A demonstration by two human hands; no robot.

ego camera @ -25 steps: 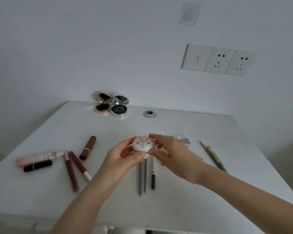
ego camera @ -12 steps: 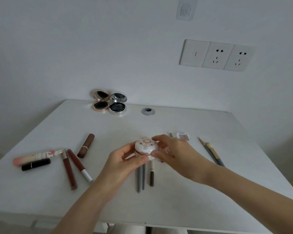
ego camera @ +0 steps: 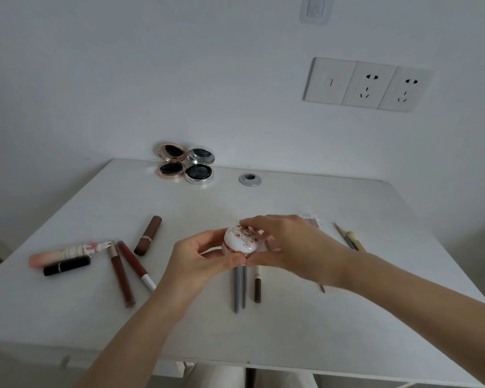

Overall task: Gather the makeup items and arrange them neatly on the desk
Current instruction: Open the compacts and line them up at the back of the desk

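While left hand (ego camera: 205, 261) and right hand (ego camera: 289, 245) pinch round white floral case (ego camera: 241, 239) between curled fingers and thumbs, just above mid-desk, white desk (ego camera: 347, 317) sits against plain white wall (ego camera: 123, 79). Socket panel (ego camera: 367, 84) on wall at right. Cable grommet (ego camera: 250, 179) near back edge. Gold open compact (ego camera: 172, 163) and silver open compact (ego camera: 200, 165) touching at back left. Lipsticks (ego camera: 148, 235) and gloss tubes (ego camera: 121, 274) scattered at left. Pencils (ego camera: 237, 287) partly hidden under hands. Brushes (ego camera: 350, 239) at right cut off by right forearm. Small pinkish item (ego camera: 311, 219) behind right hand unclear.
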